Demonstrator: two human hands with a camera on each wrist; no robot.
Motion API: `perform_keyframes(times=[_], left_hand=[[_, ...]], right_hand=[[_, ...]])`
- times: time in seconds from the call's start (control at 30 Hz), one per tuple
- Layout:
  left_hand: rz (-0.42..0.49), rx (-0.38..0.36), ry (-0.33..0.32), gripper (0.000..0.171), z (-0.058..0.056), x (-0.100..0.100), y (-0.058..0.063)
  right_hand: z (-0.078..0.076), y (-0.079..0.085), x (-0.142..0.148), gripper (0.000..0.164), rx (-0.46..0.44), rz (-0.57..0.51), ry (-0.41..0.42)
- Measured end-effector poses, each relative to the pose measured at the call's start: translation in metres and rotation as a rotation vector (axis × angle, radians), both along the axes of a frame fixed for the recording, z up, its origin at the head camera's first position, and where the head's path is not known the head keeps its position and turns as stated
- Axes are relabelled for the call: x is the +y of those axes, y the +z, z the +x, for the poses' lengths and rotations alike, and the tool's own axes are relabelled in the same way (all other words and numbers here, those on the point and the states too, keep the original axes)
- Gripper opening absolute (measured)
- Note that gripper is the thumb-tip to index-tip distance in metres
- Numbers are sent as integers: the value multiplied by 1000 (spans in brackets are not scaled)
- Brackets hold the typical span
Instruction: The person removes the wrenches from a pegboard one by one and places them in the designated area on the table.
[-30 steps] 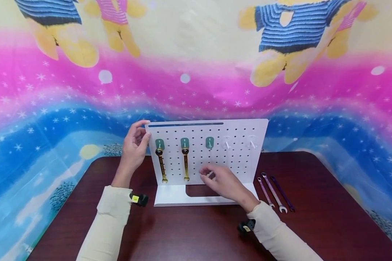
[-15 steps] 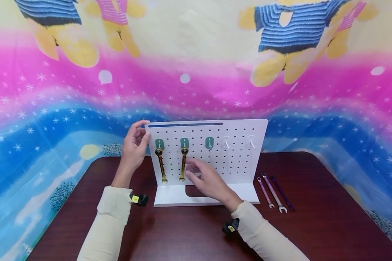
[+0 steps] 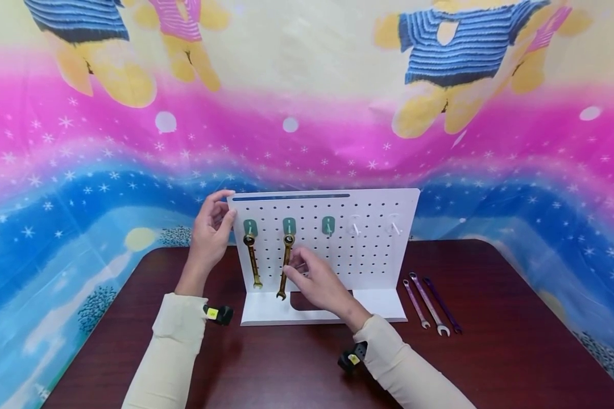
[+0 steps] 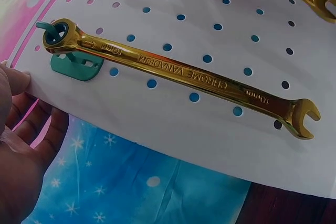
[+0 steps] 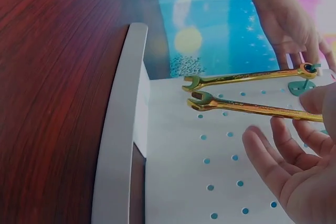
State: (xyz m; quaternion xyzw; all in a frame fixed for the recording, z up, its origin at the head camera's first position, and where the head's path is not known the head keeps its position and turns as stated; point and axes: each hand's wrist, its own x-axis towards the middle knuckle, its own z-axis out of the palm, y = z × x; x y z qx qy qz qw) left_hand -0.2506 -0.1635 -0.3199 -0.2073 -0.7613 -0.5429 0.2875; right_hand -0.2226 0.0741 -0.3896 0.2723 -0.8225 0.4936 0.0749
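My left hand (image 3: 210,233) grips the white pegboard (image 3: 368,250) at its upper left edge. Beside it, a gold combination wrench (image 4: 178,72) hangs by its ring end from a green hook (image 4: 79,65); "10mm" and "CHROME VANADIUM" show on its shaft. A second gold combination wrench (image 3: 285,272) has its ring end at the middle-left green hook (image 3: 289,225). My right hand (image 3: 319,281) pinches this wrench's shaft between thumb and fingers, its open end tilted out from the board. In the right wrist view, my thumb hides its ring end.
A third green hook (image 3: 328,225) and two clear hooks, one a clear hook (image 3: 394,224) at far right, carry nothing. Right of the board, a small pink wrench (image 3: 416,304), a larger pink wrench (image 3: 430,304) and a purple wrench (image 3: 442,305) lie on the dark table (image 3: 286,363).
My right hand has moved left from the board's middle to the second gold wrench and taken hold of it. The wrench's lower end has swung outward and left. My left hand stays put.
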Motion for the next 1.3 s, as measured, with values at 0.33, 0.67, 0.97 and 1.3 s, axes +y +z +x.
perform_keyframes(times=[0.33, 0.67, 0.97, 1.3], left_hand=[[15, 2, -9, 40, -3, -1, -2], [12, 8, -3, 41, -23, -9, -18], [25, 10, -37, 40, -28, -14, -24], [39, 5, -38, 42, -30, -14, -24]], right_hand=[[7, 5, -3, 9, -172, -187, 63], [10, 2, -2, 18, -369, -287, 89], [15, 5, -1, 29, -386, -328, 102], [17, 11, 2, 39, -390, -342, 150]])
